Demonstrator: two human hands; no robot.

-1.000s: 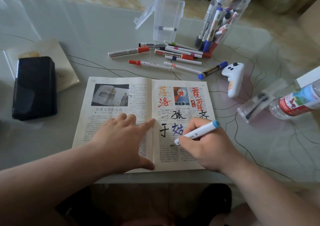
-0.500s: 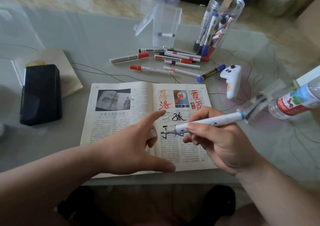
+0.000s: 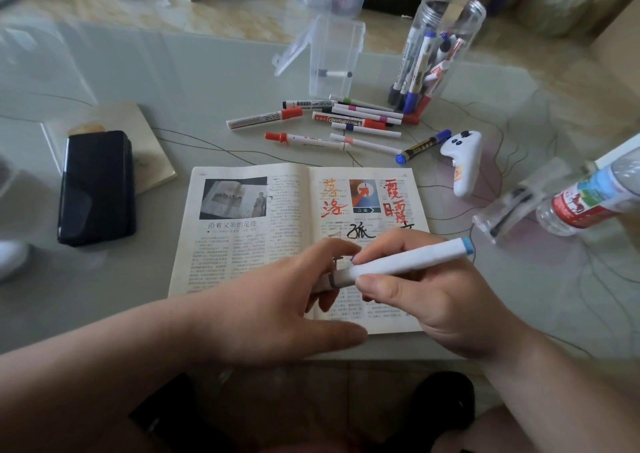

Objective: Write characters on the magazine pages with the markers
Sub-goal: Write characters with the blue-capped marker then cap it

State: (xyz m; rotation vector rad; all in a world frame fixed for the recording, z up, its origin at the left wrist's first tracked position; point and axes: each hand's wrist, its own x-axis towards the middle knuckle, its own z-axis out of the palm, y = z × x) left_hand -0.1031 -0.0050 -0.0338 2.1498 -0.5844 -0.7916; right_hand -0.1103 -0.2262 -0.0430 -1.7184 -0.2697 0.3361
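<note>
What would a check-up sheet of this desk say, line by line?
Surface: pale grey table, glossy.
Job's things: open magazine, with orange, red and black characters on its right page; loose markers above it; more in a clear jar.
Clutter: clear box holding a single marker; black case on a booklet; white controller; water bottle.
Hands: right hand grips a white marker; left hand pinches the cap at its tip.
Cables: thin dark lines cross the table; cannot tell if they are wires or pattern.
Surroundings: tan floor beyond the table, blurred.
</note>
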